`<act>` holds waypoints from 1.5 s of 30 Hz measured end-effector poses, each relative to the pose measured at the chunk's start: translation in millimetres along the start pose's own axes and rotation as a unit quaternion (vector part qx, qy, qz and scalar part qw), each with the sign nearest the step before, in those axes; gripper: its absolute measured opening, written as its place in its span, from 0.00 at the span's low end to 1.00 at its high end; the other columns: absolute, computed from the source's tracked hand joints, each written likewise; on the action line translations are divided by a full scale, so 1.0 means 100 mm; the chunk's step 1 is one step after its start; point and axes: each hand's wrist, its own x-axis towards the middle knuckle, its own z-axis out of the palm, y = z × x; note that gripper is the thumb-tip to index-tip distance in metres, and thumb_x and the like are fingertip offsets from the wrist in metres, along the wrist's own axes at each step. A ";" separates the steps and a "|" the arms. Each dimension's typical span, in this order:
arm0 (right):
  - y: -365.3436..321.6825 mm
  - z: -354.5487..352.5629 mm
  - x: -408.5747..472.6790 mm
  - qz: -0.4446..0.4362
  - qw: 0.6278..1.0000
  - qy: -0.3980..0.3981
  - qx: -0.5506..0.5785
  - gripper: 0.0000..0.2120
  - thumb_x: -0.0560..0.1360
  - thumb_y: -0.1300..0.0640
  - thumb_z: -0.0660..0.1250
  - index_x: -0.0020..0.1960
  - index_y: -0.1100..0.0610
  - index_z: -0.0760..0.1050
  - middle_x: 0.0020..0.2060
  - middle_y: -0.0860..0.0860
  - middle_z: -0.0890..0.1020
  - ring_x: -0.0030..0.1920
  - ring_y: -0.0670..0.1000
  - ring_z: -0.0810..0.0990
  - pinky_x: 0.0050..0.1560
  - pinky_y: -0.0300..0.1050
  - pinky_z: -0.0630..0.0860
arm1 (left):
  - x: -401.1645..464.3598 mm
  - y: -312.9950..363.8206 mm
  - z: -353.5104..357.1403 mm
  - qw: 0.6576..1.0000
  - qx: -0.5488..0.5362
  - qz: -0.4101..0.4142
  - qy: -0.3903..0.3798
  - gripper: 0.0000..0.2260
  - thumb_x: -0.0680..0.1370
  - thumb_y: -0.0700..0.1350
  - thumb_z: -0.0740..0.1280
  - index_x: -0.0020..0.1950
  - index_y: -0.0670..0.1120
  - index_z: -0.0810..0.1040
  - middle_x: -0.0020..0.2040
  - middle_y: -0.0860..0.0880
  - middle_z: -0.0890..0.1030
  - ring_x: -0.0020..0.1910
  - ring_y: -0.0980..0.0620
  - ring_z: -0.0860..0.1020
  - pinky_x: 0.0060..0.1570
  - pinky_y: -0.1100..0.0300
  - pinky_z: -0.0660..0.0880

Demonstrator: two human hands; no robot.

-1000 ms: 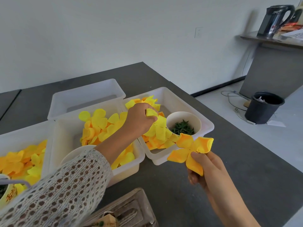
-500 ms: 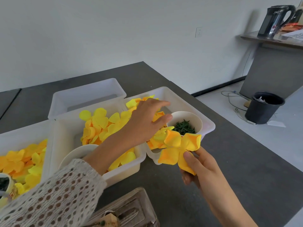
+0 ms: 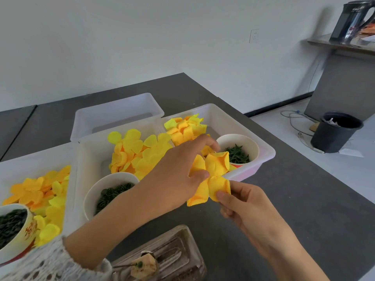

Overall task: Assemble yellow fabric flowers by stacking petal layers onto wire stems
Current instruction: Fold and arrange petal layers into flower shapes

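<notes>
Over the dark table point(image 3: 304, 209), my right hand point(image 3: 245, 207) pinched the yellow flower point(image 3: 211, 175) at frame centre; my left hand point(image 3: 178, 175) pinched its petals, which faced upward.

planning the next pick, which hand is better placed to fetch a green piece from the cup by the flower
Left. The left hand sits beside the cup and only pinches the flower, while the right hand supports it from below.

Petal layers point(image 3: 211, 175): yellow cloth, matt, softly creased. Bins point(image 3: 261, 159): white plastic, smooth, faint sheen. Cups point(image 3: 113, 180): white paper, matt. Tabletop point(image 3: 304, 199): dark grey, matt, finely textured. Sleeve point(image 3: 46, 262): open-knit white yarn. Container point(image 3: 178, 250): clear glossy plastic. Waste bin point(image 3: 332, 136): black plastic, dull.
</notes>
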 end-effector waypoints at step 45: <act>-0.51 0.23 0.18 -0.061 0.985 -0.019 0.163 0.26 0.73 0.38 0.58 0.42 0.61 0.76 0.31 0.55 0.69 0.26 0.48 0.65 0.32 0.41 0.68 | -0.08 0.14 -0.12 0.959 0.000 0.125 0.256 0.08 0.72 0.46 0.74 0.50 0.48 0.86 0.44 0.52 0.72 0.41 0.58 0.71 0.37 0.70 0.65</act>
